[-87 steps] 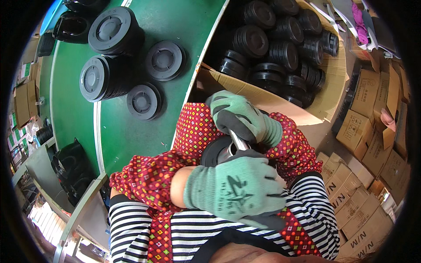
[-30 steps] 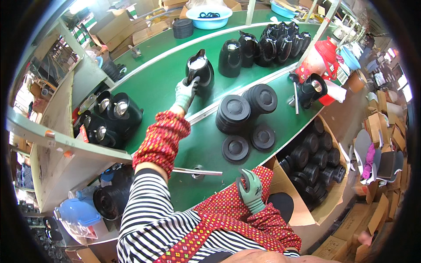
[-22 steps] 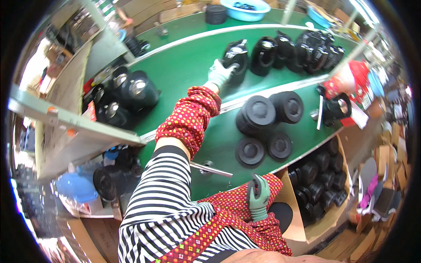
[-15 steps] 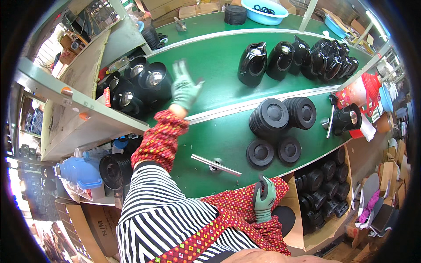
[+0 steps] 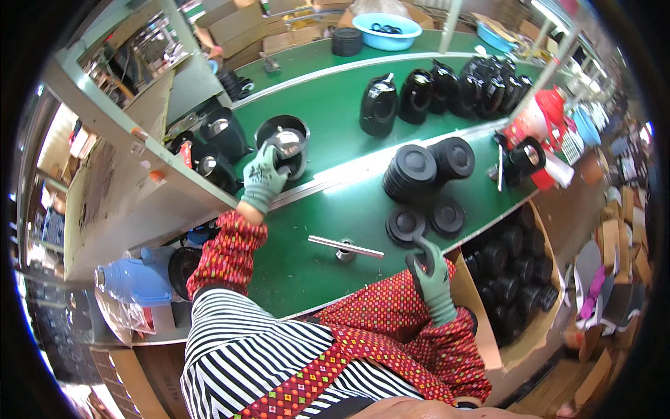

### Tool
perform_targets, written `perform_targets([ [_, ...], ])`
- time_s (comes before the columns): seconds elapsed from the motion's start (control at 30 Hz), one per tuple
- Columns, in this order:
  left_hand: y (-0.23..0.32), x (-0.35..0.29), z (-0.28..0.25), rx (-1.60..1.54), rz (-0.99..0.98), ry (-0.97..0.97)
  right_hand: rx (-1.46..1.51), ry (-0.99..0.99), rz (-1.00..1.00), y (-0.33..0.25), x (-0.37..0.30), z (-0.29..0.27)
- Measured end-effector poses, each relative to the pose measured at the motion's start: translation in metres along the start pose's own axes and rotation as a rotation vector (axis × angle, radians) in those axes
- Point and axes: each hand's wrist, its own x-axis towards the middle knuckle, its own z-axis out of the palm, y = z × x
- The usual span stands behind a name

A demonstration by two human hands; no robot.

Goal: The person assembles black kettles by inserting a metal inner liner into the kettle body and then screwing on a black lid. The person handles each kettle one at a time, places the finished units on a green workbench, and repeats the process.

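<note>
My left hand (image 5: 265, 174), in a green glove, grips the near rim of a black vacuum jug (image 5: 299, 166) with a silver piece inside its round open end. That jug stands on the green bench, apart from the other black jugs (image 5: 222, 131) at the left. My right hand (image 5: 434, 281), also gloved, hovers at the bench's near edge. Its fingers are curved and apart, close to a round black disc (image 5: 405, 225); I see nothing held. Another black disc (image 5: 447, 216) lies beside that one, and stacked discs (image 5: 410, 171) stand behind them.
A metal T-shaped tool (image 5: 345, 247) stands on the bench before me. Several glossy black jugs (image 5: 379, 106) stand in a row farther back. At my right is a cardboard box (image 5: 488, 335) of black parts. A red flask (image 5: 537, 119) and a blue basin (image 5: 387, 35) are beyond.
My left hand has closed on a jug, which now stands farther right, away from the group. My right hand has risen from my lap toward the discs. The view has shifted.
</note>
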Motion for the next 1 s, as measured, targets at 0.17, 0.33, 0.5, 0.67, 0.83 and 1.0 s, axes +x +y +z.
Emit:
perform_targets([
  [0.17, 0.133, -0.04, -0.061, -0.379, 0.346, -0.174, 0.432, -0.062, 0.315, -0.095, 0.035, -0.025],
  [0.33, 0.215, -0.071, -0.088, -0.443, 0.76, -0.395, 0.731, -0.151, 0.307, -0.097, 0.019, -0.047],
  [0.5, 0.222, -0.089, -0.075, -0.849, 0.668, -0.375, 1.131, -0.048, 0.415, -0.056, -0.062, -0.091],
  [0.67, 0.195, -0.121, 0.02, -1.343, -0.352, -0.826, 1.183, -0.005, 0.381, -0.01, -0.129, -0.11],
  [0.83, 0.207, -0.155, 0.029, -1.613, -0.027, -1.254, 1.126, -0.164, 0.509, -0.021, -0.115, -0.1],
  [1.0, 0.174, -0.176, 0.042, -2.191, -0.486, -1.349, 0.99, -0.479, 0.486, -0.004, -0.048, -0.081],
])
